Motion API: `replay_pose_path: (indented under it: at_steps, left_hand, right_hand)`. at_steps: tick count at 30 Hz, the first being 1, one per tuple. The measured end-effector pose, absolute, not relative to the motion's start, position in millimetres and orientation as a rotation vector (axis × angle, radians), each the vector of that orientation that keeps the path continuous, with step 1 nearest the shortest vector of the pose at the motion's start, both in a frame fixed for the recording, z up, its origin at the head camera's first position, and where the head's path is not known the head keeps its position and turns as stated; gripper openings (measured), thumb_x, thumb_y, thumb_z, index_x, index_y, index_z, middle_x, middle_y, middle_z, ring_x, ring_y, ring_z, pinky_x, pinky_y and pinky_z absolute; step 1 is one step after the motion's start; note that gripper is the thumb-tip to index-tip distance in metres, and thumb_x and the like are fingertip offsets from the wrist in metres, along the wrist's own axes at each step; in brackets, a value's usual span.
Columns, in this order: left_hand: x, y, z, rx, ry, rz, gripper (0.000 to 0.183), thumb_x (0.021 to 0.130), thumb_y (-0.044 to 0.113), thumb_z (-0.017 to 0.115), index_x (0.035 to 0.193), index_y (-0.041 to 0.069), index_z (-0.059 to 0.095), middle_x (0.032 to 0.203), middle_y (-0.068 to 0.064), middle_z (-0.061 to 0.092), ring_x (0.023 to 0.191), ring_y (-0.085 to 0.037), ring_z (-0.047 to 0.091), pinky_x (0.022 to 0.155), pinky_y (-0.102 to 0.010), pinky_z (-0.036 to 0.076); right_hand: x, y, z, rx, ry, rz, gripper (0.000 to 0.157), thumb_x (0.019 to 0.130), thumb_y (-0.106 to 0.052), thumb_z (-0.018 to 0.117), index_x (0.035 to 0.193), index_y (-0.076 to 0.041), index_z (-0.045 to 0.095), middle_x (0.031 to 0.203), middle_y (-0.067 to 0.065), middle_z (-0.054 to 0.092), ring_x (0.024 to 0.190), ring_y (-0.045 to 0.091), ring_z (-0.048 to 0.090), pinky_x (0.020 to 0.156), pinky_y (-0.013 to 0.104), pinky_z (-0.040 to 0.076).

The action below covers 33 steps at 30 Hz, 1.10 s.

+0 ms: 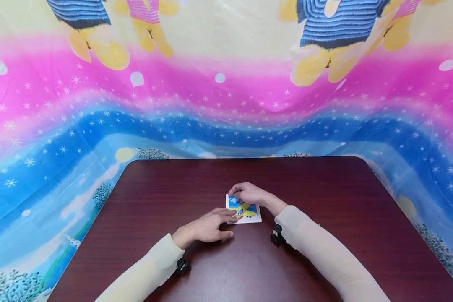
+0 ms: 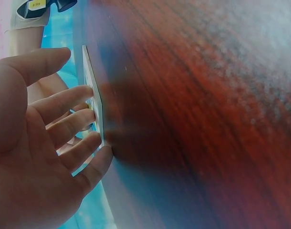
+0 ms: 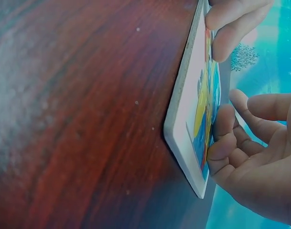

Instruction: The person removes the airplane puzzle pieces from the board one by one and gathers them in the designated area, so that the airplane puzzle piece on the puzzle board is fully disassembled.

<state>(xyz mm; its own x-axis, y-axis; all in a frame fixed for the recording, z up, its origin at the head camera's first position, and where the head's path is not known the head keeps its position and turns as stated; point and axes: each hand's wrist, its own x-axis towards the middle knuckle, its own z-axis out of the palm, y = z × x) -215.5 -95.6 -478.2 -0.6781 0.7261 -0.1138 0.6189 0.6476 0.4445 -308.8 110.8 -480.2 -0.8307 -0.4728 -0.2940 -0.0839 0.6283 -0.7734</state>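
A backdrop cloth (image 1: 226, 105) printed with bears in striped tops, white snowflakes and bands of pink and blue hangs around my workplace, behind and to both sides of a dark red-brown wooden table (image 1: 166, 188) with rounded far corners. My two cream sleeves, the left sleeve (image 1: 143, 268) and the right sleeve (image 1: 324, 247), reach in from the near side. My left hand (image 1: 207, 226) lies wide, its fingers nearly straight and spread, the fingertips touching the left side of a square picture board (image 1: 244, 213). My right hand (image 1: 251, 194) arches over the board's far edge with its fingers bent, some against the printed face, the fingertips near the far left corner; whether they pinch anything I cannot tell. The board sits near the middle of the table between my hands, white-bordered, with a yellow cartoon, plane-like in shape, over blue. A black device is fixed at each wrist, the left device (image 1: 182, 266) and the right device (image 1: 277, 235); the right one bears a small yellow label (image 2: 37, 5).
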Motion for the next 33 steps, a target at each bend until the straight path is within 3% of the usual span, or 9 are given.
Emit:
replay_pose_path:
  at_steps: [16, 33]
  left_hand:
    - [-214.3, -95.5, -476.2, 1.083, 2.588, 0.542, 0.048, 0.096, 0.033, 0.064, 0.139, 0.013, 0.060, 0.156, -0.005, 0.045, 0.148, -0.026, 0.037, 0.118, -0.047, 0.034]
    - [-216.1, -96.6, -477.0, 1.087, 2.575, 0.552, 0.047, 0.097, 0.032, 0.063, 0.140, 0.013, 0.059, 0.157, -0.005, 0.044, 0.148, -0.028, 0.037, 0.118, -0.047, 0.034]
  right_hand:
    - [-306.7, 109.5, -474.3, -0.463, 2.416, -1.040, 0.025, 0.102, -0.012, 0.048, 0.116, -0.013, 0.069, 0.112, 0.006, 0.066, 0.086, 0.017, 0.060, 0.073, 0.029, 0.049]
    - [-308.9, 108.2, -475.2, -0.427, 2.330, -1.107, 0.024, 0.103, -0.009, 0.046, 0.118, -0.011, 0.065, 0.116, 0.009, 0.064, 0.095, 0.020, 0.059, 0.077, 0.030, 0.048]
